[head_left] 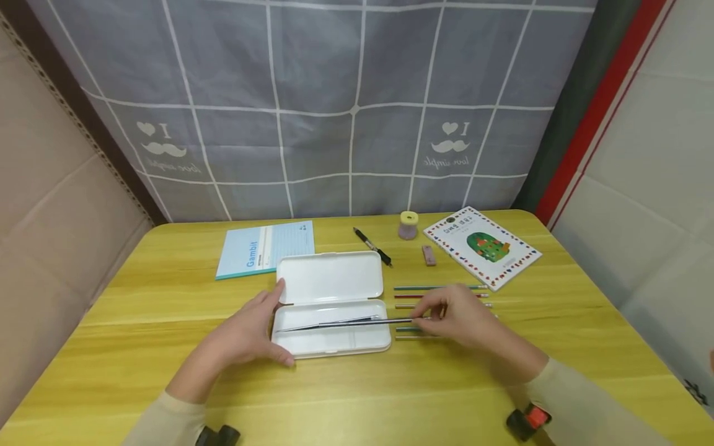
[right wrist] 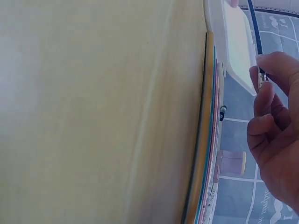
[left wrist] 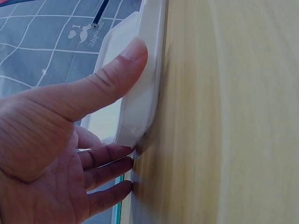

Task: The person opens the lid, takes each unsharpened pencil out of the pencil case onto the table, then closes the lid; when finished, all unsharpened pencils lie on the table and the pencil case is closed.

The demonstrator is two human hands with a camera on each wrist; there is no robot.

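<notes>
A white pencil case [head_left: 331,344] lies open on the table, its lid [head_left: 329,277] folded back. My left hand [head_left: 253,328] rests against its left end, thumb [left wrist: 117,79] along the front side and fingertips [left wrist: 122,150] by the corner. Between thumb and fingertips, my right hand [head_left: 454,313] pinches a dark pencil [head_left: 390,321] near its metal-banded eraser end. This pencil reaches leftward over the case's tray. Another pencil [head_left: 295,328] lies in the tray, partly overlapped by the held one in the head view.
Several pencils [head_left: 409,288] lie in a row right of the case, partly hidden by my right hand. Behind are a blue notebook [head_left: 290,238], a black pen [head_left: 365,238], a small yellow-and-purple container [head_left: 408,228], a pink eraser [head_left: 428,255] and a white booklet [head_left: 463,226].
</notes>
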